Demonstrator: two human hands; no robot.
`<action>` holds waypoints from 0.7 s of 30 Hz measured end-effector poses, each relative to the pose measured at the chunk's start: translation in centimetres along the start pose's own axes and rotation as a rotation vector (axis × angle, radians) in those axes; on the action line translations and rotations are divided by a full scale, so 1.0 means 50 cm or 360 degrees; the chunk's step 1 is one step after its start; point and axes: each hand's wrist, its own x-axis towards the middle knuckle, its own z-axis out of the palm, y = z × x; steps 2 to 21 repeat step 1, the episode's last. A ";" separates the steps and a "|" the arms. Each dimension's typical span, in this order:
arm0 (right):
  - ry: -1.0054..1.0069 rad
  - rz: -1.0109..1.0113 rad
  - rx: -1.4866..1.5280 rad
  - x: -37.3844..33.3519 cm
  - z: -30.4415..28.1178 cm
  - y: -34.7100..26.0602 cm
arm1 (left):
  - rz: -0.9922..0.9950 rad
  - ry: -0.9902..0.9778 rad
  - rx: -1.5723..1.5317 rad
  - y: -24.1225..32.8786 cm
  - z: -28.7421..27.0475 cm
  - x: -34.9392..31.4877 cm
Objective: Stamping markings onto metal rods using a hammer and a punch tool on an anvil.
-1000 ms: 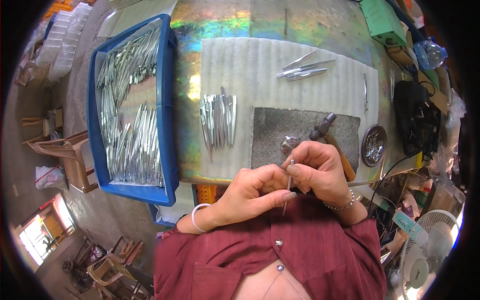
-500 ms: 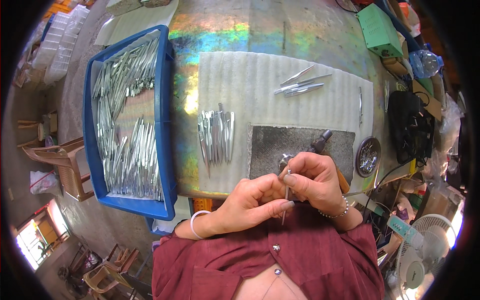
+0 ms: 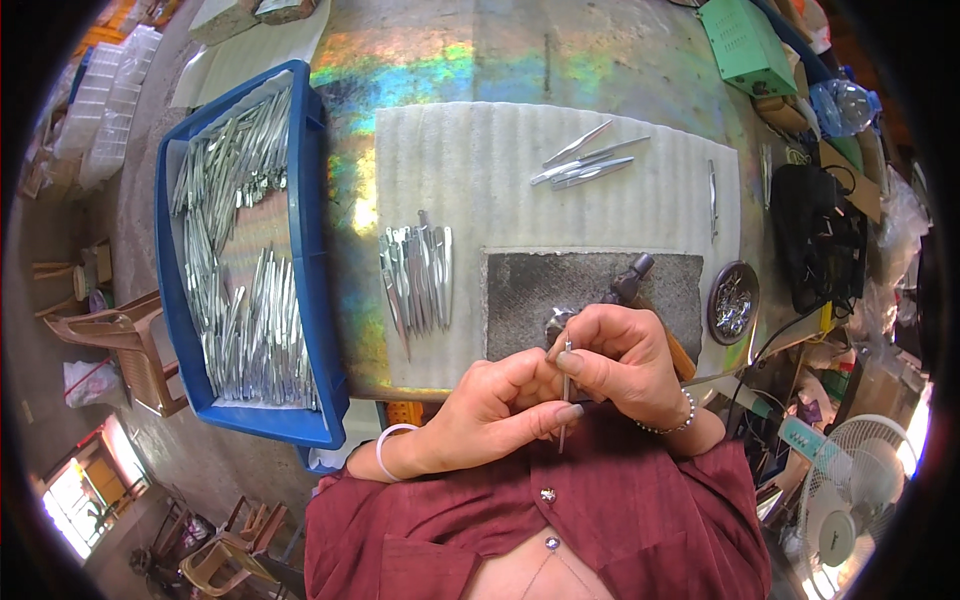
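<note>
My left hand [image 3: 505, 405] and my right hand [image 3: 622, 365] meet at the front edge of the table. Both pinch one slim, silvery metal strip [image 3: 566, 388] held nearly upright, my right thumb near its top and my left thumb lower down. Its kind is hard to make out. Behind my fingers, a hammer [image 3: 632, 275] with a dark head and wooden handle lies across a dark grey mat [image 3: 520, 285]. Beside the mat's left side, several pointed metal strips [image 3: 418, 280] lie in a row. A few more strips [image 3: 585, 168] rest farther back.
At the left stands a blue bin [image 3: 312, 200] holding many metal strips. White foam sheet [image 3: 450, 140] covers the table's middle. A dark round dish [image 3: 735, 302] of small shiny parts sits right of the mat. Farther right are a green box [image 3: 745, 48], a black bag [image 3: 815, 235] and a fan [image 3: 860, 480].
The table and everything on it have shifted slightly left in the view. Both hands keep the same pinch on the metal strip.
</note>
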 end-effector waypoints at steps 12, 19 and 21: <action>-0.0002 -0.0008 -0.0032 -0.002 -0.001 0.000 | 0.0043 0.0012 0.0099 0.000 0.000 0.000; -0.0002 -0.0008 -0.0032 -0.002 -0.001 0.000 | 0.0043 0.0012 0.0099 0.000 0.000 0.000; -0.0002 -0.0008 -0.0032 -0.002 -0.001 0.000 | 0.0043 0.0012 0.0099 0.000 0.000 0.000</action>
